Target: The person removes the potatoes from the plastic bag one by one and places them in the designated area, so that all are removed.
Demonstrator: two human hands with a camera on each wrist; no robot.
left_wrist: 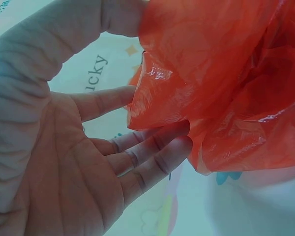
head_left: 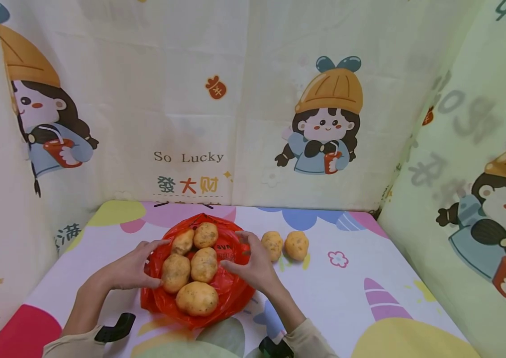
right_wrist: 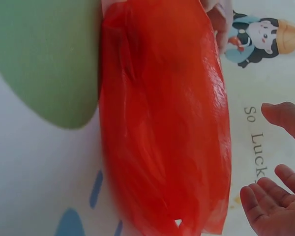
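In the head view a red plastic bag (head_left: 230, 288) lies spread on the table, with several potatoes (head_left: 203, 299) sitting in its mouth. My left hand (head_left: 129, 266) is at the bag's left side, fingers extended and thumb toward the potatoes. The left wrist view shows the fingers of that hand (left_wrist: 83, 157) fairly straight against the red plastic, the thumb tip hidden by it. Over the bag's right side, my right hand (head_left: 254, 263) has thumb and fingers spread apart. Nothing lies between them in the right wrist view, where the hand (right_wrist: 280, 196) appears at the edge.
Two loose potatoes (head_left: 296, 245) stand side by side on the table, just right of the bag and beyond my right hand. A patterned cloth (head_left: 315, 298) covers the tabletop. Printed curtains (head_left: 257, 124) hang at the back and both sides.
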